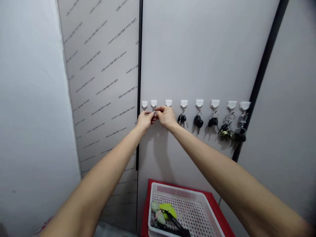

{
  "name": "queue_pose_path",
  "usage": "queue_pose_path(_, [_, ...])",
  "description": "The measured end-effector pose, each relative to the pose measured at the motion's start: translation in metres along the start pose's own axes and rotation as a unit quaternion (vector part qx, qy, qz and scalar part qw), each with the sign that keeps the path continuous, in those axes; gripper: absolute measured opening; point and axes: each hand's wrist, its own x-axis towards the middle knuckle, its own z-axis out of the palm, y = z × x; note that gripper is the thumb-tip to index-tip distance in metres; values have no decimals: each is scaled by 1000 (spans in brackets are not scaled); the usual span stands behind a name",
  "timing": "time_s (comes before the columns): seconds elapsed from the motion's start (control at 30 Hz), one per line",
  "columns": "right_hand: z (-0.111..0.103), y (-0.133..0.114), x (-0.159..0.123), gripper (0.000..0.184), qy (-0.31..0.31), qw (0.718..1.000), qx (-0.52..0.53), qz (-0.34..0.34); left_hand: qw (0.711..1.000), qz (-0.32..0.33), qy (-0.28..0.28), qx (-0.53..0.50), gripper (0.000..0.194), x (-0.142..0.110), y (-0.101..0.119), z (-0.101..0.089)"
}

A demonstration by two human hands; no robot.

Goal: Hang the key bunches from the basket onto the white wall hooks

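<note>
A row of white wall hooks (184, 104) runs across the grey panel. My left hand (144, 120) and my right hand (166, 116) meet just under the second hook (153, 104) from the left. Both pinch a small metal key ring (154, 113) between their fingertips, right at that hook. The leftmost hook (144, 104) is bare, as is the third hook (168, 103). Key bunches with black heads hang from the five hooks to the right, for example a black key (198, 121) and a brass-coloured bunch (224, 130).
Below stands a white perforated basket (197, 204) on a red tray (148, 200), holding a yellow-green tag (168, 208), pale fobs and a black strap. A film-covered panel (103, 82) stands to the left, a white wall beyond it.
</note>
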Motion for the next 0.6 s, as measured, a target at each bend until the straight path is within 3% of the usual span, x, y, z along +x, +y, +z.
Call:
queue_pose_path(0.13, [6, 1, 7, 26, 3, 998, -65, 8, 1000, -3, 17, 6, 9, 15, -2, 3])
queue_pose_path(0.3, [7, 1, 0, 31, -23, 992, -124, -14, 1000, -20, 19, -3, 9, 15, -15, 0])
queue_pose_path(0.47, [-3, 4, -17, 33, -25, 988, -150, -39, 998, -50, -4, 37, 9, -1, -30, -7])
queue_pose_path(0.6, [-17, 21, -49, 30, -55, 982, -176, -52, 980, -71, -41, 182, 17, -31, -58, -23])
